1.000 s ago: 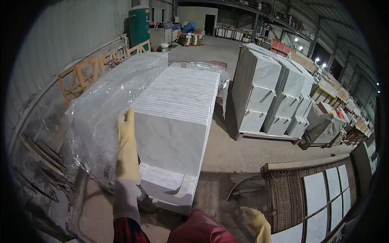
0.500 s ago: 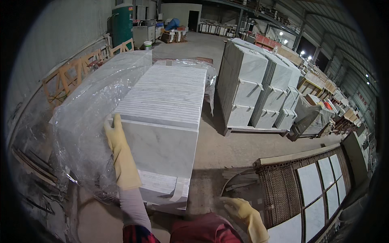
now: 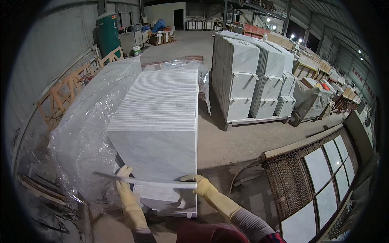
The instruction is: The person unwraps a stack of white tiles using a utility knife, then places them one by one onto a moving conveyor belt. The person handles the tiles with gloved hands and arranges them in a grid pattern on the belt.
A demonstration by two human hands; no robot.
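Note:
In front of my body a white marble tile (image 3: 162, 184) is held edge-on, its long upper edge tipped slightly down to the right. My left hand (image 3: 126, 184), in a yellow rubber glove, grips it toward its left end. At the right end my right hand (image 3: 200, 187), gloved alike, has its fingers closed over the edge. Just beyond stands a long row of upright marble tiles (image 3: 154, 148), packed face to face. Below them, more pale tiles (image 3: 158, 194) show partly behind the held one.
Clear plastic wrap (image 3: 81, 150) covers a stack on the left. A conveyor (image 3: 289, 190) with flat tiles lies at right. Beyond it a rack (image 3: 255, 120) carries several tile stacks. Wooden frames (image 3: 60, 93) lean along the left wall, near a green tank (image 3: 108, 36).
A tile has come off the front of the row toward me. My left hand has moved down with it, and my right hand has come in from the lower right to grip its other end.

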